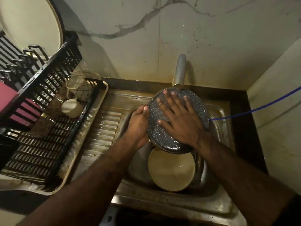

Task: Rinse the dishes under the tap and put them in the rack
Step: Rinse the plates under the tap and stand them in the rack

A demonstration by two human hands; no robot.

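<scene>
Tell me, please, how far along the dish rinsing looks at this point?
Partly done. Two cups already lie in the black rack. In hand: the left hand grips the speckled plate by its rim below the tap, while the right hand rubs its surface. Left: a cream plate in the sink.

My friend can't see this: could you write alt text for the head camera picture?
Over a steel sink, the left hand grips a dark speckled plate by its rim under the tap while the right hand lies flat on it. A black rack stands left.
</scene>
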